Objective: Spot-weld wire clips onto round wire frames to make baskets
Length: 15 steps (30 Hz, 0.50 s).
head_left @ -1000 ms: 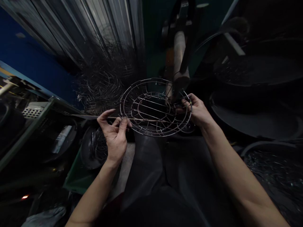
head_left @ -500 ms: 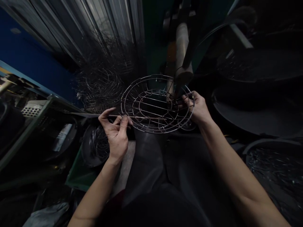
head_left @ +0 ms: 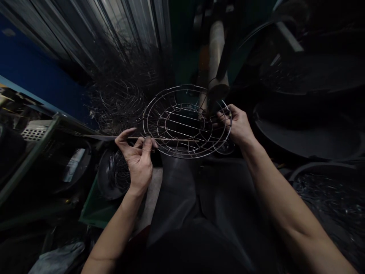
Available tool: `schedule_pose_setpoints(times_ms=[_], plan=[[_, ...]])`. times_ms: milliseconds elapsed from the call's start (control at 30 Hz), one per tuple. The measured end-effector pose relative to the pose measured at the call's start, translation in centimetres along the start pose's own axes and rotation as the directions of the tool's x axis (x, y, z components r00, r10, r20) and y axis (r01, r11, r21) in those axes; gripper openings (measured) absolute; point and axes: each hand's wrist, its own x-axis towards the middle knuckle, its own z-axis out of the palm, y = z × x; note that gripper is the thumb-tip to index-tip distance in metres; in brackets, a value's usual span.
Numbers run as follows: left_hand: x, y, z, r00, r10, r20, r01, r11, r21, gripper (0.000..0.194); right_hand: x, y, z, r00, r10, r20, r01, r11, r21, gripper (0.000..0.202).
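A round wire basket (head_left: 186,158), made of concentric rings joined by short wires with straight wires across its bottom, is held out in front of me. My left hand (head_left: 138,163) pinches its left rim between thumb and fingers, the index finger raised away. A thin rod (head_left: 176,139) passes by those fingers and across the basket; whether they grip it too I cannot tell. My right hand (head_left: 241,123) is closed on the right rim, its fingertips partly hidden behind the wires. The basket's far right side is close to the metal cylinder (head_left: 218,53) of a machine.
Tangled wire pieces (head_left: 116,102) are heaped at the back left. A green crate (head_left: 94,213) and a dark tub with wire coils (head_left: 112,175) stand at the left. Large dark basins (head_left: 308,129) and a tub of small metal pieces (head_left: 330,205) are at the right.
The basket and both hands appear slightly higher and further left, along with the whole surroundings, so the view has shifted a little. Both hands keep their hold on the rim.
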Motion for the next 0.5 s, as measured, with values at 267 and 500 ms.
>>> schedule_pose_setpoints(times_ms=[267,500], plan=[[0.4,0.4,0.0,0.998,0.065,-0.021,-0.065,0.997,0.032,0.036,0.1,-0.1,1.0,1.000,0.013,-0.003,-0.014,1.000,-0.009,0.055],[0.0,0.2,0.0,0.998,0.056,0.002,-0.056,0.998,0.025,0.036,0.0,-0.8,1.6,1.000,0.022,-0.006,-0.022,0.996,-0.089,0.055]])
